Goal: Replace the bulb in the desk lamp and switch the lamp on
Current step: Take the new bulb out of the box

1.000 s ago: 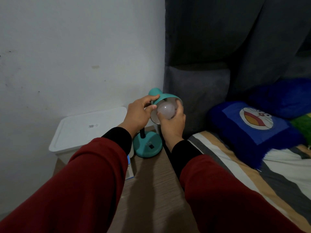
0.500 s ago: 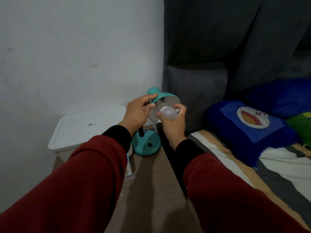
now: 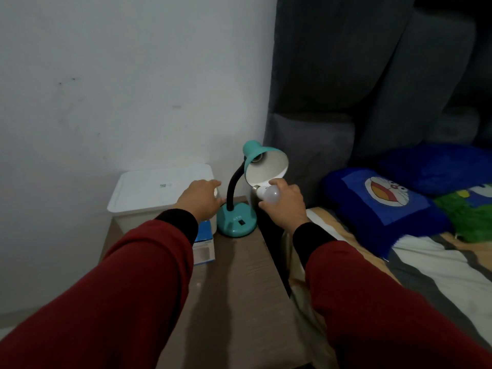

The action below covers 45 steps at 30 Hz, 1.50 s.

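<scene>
Almost no text can be read here. The white storage box (image 3: pixel 159 190) has a small dark label (image 3: pixel 163 185) on its lid, but the print on it is too small and blurred to read. The teal lamp base (image 3: pixel 235 222) carries some small raised letters (image 3: pixel 236 217) just above its black switch; they cannot be made out. The blue and white carton (image 3: pixel 203 249) beside the lamp shows no legible words. The blue pillow (image 3: pixel 383 206) on the bed bears a cartoon cat face (image 3: pixel 386 194), without any writing.
</scene>
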Available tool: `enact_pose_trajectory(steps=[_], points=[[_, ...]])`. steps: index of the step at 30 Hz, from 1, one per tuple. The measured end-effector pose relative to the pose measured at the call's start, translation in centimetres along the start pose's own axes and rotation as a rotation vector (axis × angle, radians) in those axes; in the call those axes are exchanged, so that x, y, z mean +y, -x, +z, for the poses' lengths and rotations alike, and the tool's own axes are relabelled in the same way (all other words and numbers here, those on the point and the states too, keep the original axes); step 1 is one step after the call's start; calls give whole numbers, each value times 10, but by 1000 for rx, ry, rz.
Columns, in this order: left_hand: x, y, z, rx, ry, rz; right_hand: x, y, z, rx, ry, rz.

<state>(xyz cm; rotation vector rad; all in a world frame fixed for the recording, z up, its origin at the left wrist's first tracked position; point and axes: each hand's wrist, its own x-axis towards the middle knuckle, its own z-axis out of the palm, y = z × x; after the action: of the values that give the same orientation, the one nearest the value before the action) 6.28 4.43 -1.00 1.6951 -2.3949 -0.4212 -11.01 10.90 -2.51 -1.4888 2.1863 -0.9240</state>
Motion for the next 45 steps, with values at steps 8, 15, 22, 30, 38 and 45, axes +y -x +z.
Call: enact_pose_trajectory(steps=[8,15,22,30,38,45], points=[[-48,34,32,-72,-62,-110,0,23,29,-112,234,-167],[-78,41,67,-50,-45,-147,18,30,69,-314,212,-199],[-93,41,92,84,98,-136,38,26,114,-355,229,-146],[-101,36,104,227,265,-125,52,20,139,-351,182,-95],[-101,37,112,293,367,-167,55,19,141,-357,174,-100],[-97,36,118,360,432,-208,23,15,141,-208,86,-273]])
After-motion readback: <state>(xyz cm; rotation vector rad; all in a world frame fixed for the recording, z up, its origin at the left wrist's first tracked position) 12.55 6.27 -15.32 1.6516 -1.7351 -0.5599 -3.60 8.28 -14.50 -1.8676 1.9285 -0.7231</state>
